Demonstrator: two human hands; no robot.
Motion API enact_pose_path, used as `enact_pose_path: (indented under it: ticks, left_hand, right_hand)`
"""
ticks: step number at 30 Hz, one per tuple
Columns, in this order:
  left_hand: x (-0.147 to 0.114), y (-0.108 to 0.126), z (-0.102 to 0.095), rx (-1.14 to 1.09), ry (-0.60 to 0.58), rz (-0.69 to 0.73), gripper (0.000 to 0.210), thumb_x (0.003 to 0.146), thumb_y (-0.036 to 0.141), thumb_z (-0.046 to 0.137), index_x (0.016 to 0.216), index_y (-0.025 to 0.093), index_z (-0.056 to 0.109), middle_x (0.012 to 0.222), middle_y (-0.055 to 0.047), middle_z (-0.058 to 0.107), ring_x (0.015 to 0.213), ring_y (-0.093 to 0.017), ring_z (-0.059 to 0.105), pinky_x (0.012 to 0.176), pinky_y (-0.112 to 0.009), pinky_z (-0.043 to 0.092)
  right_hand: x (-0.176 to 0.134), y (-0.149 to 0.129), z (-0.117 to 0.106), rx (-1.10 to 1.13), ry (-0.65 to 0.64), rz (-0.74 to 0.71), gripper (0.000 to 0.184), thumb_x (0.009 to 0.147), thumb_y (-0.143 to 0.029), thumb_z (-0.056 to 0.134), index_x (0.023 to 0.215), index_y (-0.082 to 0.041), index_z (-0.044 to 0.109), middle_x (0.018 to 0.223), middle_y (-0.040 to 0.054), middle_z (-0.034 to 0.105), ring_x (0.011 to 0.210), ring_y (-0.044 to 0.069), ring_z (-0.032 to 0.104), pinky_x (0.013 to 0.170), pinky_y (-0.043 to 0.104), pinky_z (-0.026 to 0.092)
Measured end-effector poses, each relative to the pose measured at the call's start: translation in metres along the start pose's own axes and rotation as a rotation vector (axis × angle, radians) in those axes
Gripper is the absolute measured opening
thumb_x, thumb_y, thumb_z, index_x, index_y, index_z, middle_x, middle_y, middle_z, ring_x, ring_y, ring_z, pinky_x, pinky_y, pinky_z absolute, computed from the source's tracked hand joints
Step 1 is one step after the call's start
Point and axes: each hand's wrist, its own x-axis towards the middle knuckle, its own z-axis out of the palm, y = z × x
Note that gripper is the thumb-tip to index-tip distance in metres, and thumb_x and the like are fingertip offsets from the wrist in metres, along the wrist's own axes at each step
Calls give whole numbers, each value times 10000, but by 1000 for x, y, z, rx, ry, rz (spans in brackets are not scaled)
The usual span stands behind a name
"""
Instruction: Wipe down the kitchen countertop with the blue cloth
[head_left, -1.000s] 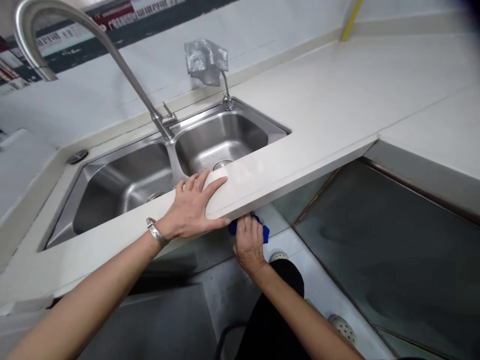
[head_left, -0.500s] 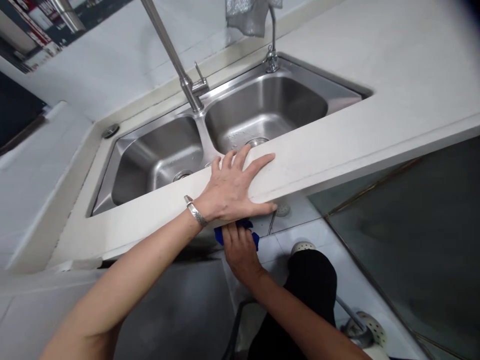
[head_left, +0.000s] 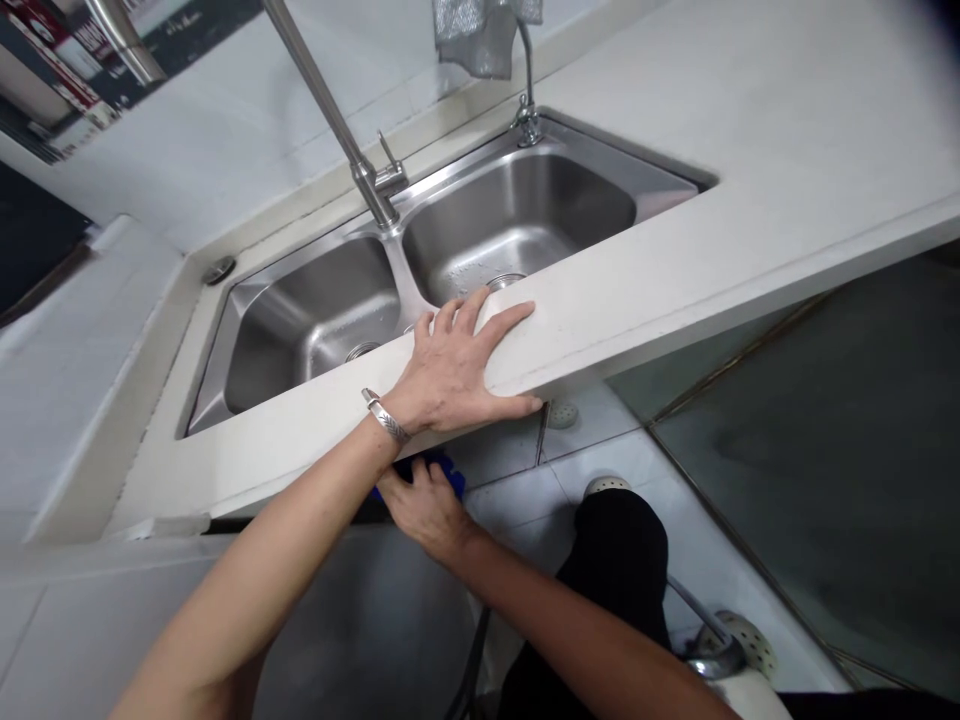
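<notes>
My left hand (head_left: 451, 375), with a silver bracelet (head_left: 386, 416) at the wrist, lies spread on the front strip of the white countertop (head_left: 630, 285). Its fingertips reach the sink's edge, and the thumb lies along the counter's front edge. Below that edge, my right hand (head_left: 426, 508) presses a crumpled blue cloth (head_left: 451, 474) with bent fingers. Most of the cloth is hidden behind the hand and under the counter. Behind my left hand is a steel double-bowl sink (head_left: 401, 270).
A tall faucet (head_left: 371, 185) rises behind the sink, with a small curved tap (head_left: 528, 125) to its right. Under the counter stand a dark glass panel (head_left: 795, 400) and a grey panel (head_left: 360, 610). My black-trousered knee (head_left: 622, 550) is above the tiled floor.
My right hand has slid left with the blue cloth beneath the counter's edge, closer to my left wrist. My left hand stays on the countertop; the view has shifted slightly.
</notes>
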Motion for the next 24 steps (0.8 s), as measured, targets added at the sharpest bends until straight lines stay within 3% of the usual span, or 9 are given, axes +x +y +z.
enact_pose_path:
  ticks: [5, 10, 13, 18, 21, 24]
  left_hand:
    - [0, 2, -1, 11, -14, -16, 1005, 685, 797, 640, 1504, 324, 300, 1589, -126, 212, 1399, -435, 238, 1116, -622, 207]
    - [-1, 5, -3, 15, -20, -35, 990, 686, 750, 671, 1501, 324, 305, 1588, -118, 222, 1395, -434, 242, 1118, -615, 203]
    - [0, 6, -5, 28, -36, -46, 976, 695, 715, 680, 1505, 325, 299, 1589, -117, 224, 1399, -426, 243, 1119, -611, 205]
    - [-1, 6, -4, 38, -33, -53, 1001, 685, 747, 666, 1513, 333, 285, 1592, -120, 211, 1396, -435, 246, 1116, -626, 199]
    - [-1, 5, -2, 31, -26, -43, 1002, 685, 775, 638, 1514, 334, 288, 1592, -116, 217, 1389, -441, 252, 1115, -631, 197]
    - [-2, 4, 0, 24, -18, -35, 995, 688, 783, 624, 1514, 339, 291, 1594, -109, 214, 1390, -446, 245, 1112, -634, 197]
  right_hand:
    - [-24, 45, -14, -72, 76, 63, 480, 973, -150, 395, 1433, -272, 465, 1303, 42, 594, 742, 209, 474, 604, 400, 393]
    - [-58, 110, -31, -203, 122, 144, 479, 959, -121, 436, 1430, -197, 475, 1361, 72, 555, 776, 216, 436, 646, 394, 358]
    - [-67, 131, -42, -259, 109, 233, 495, 918, -82, 458, 1405, -162, 497, 1304, 95, 582, 787, 224, 440, 662, 383, 367]
    - [-64, 121, -43, -236, 137, 261, 458, 884, -92, 458, 1335, -55, 531, 1302, 174, 564, 763, 222, 451, 656, 361, 392]
    - [-56, 95, -35, -201, 149, 279, 431, 899, -102, 441, 1312, -39, 544, 1331, 199, 544, 765, 217, 464, 662, 353, 413]
    - [-43, 61, -28, -188, 100, 158, 421, 931, -112, 420, 1328, -83, 557, 1360, 158, 540, 751, 210, 463, 643, 362, 427]
